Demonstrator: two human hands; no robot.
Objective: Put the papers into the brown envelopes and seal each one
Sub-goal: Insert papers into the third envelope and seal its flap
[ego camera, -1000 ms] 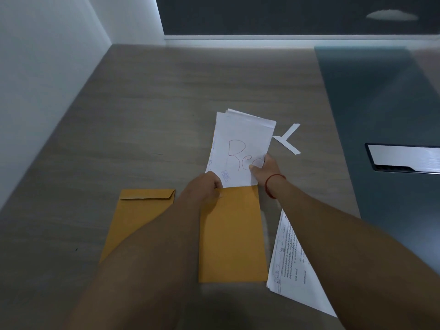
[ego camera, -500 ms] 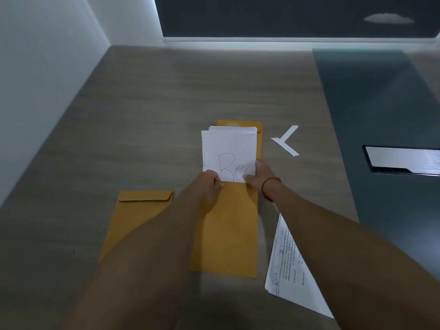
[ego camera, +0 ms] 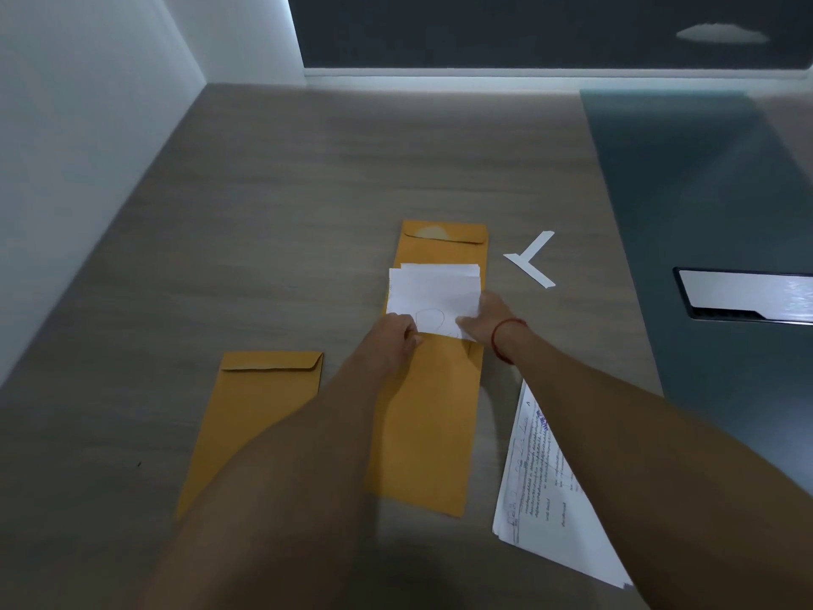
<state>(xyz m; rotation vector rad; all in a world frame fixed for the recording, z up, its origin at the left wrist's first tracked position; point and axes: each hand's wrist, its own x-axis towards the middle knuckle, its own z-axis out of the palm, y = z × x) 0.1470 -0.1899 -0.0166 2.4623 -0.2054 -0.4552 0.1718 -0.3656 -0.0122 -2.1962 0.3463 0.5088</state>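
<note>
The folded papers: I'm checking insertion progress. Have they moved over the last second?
Yes. The folded papers have slid toward the person, deeper into the brown envelope; less shows beside the fixed white paper strips.

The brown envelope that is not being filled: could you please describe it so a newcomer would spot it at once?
Start at the grey wood-grain table and find the left forearm. The flat brown paper envelope lies just left of it, alone and untouched. Unlike the open brown envelope between the hands, its flap is folded down and no white paper sticks out.

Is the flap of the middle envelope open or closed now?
Open. The flap lies flat beyond the mouth of the middle envelope, and the white papers are only partly inside.
</note>
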